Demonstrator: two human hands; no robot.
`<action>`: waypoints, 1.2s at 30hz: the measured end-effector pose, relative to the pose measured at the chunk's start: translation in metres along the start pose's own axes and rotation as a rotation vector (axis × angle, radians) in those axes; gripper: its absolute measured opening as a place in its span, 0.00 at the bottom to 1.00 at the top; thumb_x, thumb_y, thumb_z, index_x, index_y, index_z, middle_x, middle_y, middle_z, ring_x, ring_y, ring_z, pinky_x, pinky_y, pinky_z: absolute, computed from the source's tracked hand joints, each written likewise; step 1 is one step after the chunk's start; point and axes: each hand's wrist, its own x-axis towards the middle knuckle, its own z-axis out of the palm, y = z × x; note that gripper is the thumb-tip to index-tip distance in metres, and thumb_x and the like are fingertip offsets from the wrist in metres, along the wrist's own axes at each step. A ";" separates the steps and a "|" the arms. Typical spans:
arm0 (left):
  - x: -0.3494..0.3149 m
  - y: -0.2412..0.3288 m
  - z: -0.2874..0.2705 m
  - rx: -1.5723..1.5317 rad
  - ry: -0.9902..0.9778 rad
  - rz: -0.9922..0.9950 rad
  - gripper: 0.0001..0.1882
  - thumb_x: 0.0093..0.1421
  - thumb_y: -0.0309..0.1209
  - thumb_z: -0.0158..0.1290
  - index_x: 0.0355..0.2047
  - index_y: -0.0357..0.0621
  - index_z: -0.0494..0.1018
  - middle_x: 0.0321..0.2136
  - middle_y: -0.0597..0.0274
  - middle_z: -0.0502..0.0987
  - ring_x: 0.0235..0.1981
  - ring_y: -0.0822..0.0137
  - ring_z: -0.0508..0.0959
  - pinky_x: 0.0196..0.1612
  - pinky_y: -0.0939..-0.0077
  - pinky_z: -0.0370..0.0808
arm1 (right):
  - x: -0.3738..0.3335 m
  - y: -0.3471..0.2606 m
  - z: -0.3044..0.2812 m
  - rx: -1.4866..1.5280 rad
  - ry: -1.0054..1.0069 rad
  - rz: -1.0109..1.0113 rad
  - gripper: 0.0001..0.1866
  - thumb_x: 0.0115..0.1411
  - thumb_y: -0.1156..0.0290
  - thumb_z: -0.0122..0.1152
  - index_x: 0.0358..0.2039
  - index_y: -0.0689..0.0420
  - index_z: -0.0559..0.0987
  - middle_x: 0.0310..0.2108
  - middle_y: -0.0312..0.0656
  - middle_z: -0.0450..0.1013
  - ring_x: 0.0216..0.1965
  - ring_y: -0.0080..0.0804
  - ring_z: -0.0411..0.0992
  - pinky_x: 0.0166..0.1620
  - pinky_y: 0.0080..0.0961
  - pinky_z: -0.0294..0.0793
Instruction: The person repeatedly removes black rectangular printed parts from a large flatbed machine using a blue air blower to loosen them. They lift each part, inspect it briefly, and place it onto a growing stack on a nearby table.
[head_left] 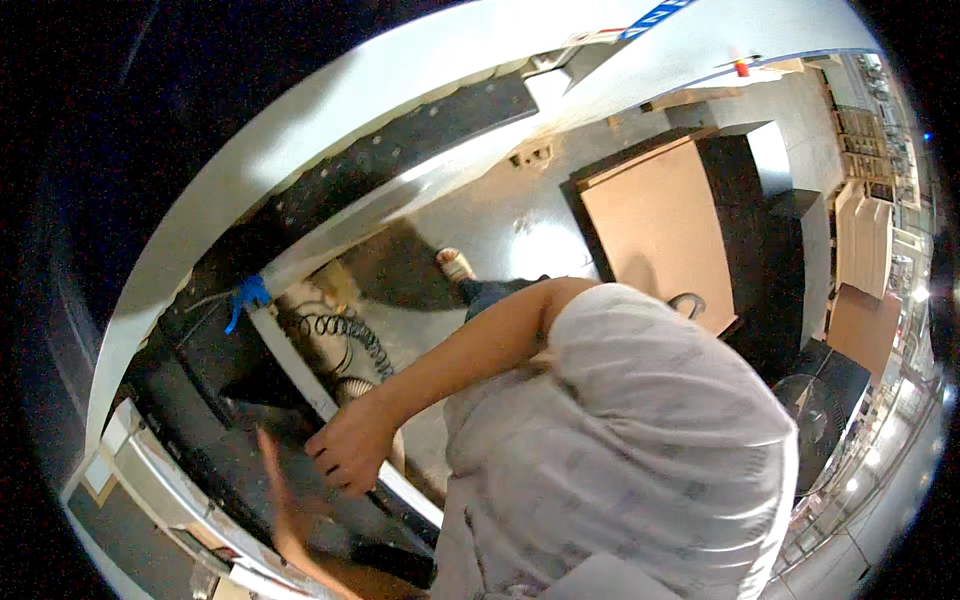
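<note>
My right hand (352, 448) closes its fingers around a long white bar (300, 372), which runs diagonally past a coiled black hose (350, 335) on the floor. My left hand (282, 505) is blurred below it, so I cannot tell how its fingers are.

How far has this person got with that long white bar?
Done: nothing in view shows a finished step. In hand: one hand grips the long white bar near a blue clip and a coiled hose; a blurred hand sits lower. Left: cannot tell; the bar's fit is hidden.
</note>
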 end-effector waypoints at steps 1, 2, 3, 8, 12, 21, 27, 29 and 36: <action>-0.022 -0.012 0.028 0.152 0.085 0.089 0.36 0.68 0.32 0.46 0.74 0.48 0.47 0.73 0.52 0.52 0.67 0.55 0.65 0.67 0.59 0.63 | 0.000 0.001 -0.001 -0.018 0.011 -0.008 0.12 0.53 0.57 0.65 0.22 0.47 0.72 0.24 0.31 0.68 0.29 0.32 0.72 0.32 0.34 0.69; -0.041 -0.029 0.053 0.302 0.183 0.179 0.36 0.68 0.31 0.46 0.74 0.48 0.48 0.72 0.52 0.54 0.67 0.54 0.66 0.66 0.59 0.64 | 0.000 0.002 -0.006 -0.034 0.030 -0.023 0.13 0.53 0.56 0.66 0.23 0.47 0.72 0.25 0.30 0.68 0.29 0.32 0.72 0.33 0.34 0.69; -0.058 -0.047 0.078 0.449 0.294 0.266 0.36 0.67 0.29 0.46 0.74 0.48 0.49 0.72 0.52 0.55 0.66 0.54 0.66 0.66 0.59 0.65 | 0.002 0.001 -0.007 -0.067 -0.030 -0.011 0.13 0.52 0.55 0.66 0.23 0.47 0.72 0.26 0.30 0.68 0.30 0.32 0.73 0.34 0.34 0.69; -0.089 -0.137 0.147 0.907 0.810 0.391 0.32 0.64 0.23 0.46 0.70 0.48 0.59 0.66 0.50 0.66 0.65 0.46 0.67 0.63 0.57 0.69 | -0.016 -0.033 -0.021 0.069 -0.344 0.156 0.09 0.55 0.60 0.63 0.28 0.49 0.75 0.34 0.36 0.72 0.43 0.38 0.73 0.47 0.42 0.72; -0.070 -0.183 0.178 0.978 0.916 0.482 0.42 0.56 0.15 0.48 0.71 0.57 0.58 0.67 0.52 0.64 0.64 0.46 0.69 0.60 0.56 0.75 | -0.129 -0.086 -0.084 -0.175 -0.249 0.638 0.12 0.54 0.65 0.63 0.39 0.54 0.81 0.48 0.46 0.76 0.50 0.46 0.73 0.53 0.47 0.71; -0.047 -0.258 0.225 0.938 1.100 0.532 0.43 0.56 0.16 0.50 0.70 0.67 0.59 0.68 0.56 0.63 0.60 0.41 0.71 0.58 0.50 0.76 | -0.333 -0.160 -0.611 -0.772 1.400 1.378 0.37 0.57 0.79 0.52 0.68 0.54 0.56 0.37 0.41 0.71 0.34 0.28 0.71 0.36 0.33 0.77; -0.055 -0.266 0.232 0.896 1.096 0.482 0.41 0.56 0.19 0.53 0.69 0.67 0.61 0.68 0.56 0.64 0.61 0.42 0.71 0.61 0.51 0.74 | -0.286 -0.178 -0.736 -0.591 1.407 1.418 0.46 0.58 0.81 0.50 0.73 0.44 0.45 0.44 0.36 0.67 0.37 0.29 0.71 0.41 0.43 0.82; -0.061 -0.271 0.237 0.875 1.088 0.461 0.43 0.55 0.18 0.54 0.69 0.67 0.61 0.68 0.56 0.64 0.61 0.42 0.71 0.61 0.52 0.74 | -0.277 -0.175 -0.737 -0.561 1.485 1.363 0.44 0.58 0.83 0.49 0.73 0.44 0.47 0.42 0.36 0.67 0.37 0.30 0.72 0.40 0.43 0.83; -0.075 -0.281 0.250 0.804 1.060 0.384 0.44 0.52 0.16 0.56 0.69 0.66 0.63 0.68 0.58 0.64 0.63 0.44 0.69 0.64 0.54 0.70 | -0.298 -0.193 -0.770 -0.355 1.531 1.419 0.33 0.64 0.79 0.54 0.69 0.48 0.58 0.37 0.40 0.72 0.32 0.29 0.73 0.45 0.46 0.84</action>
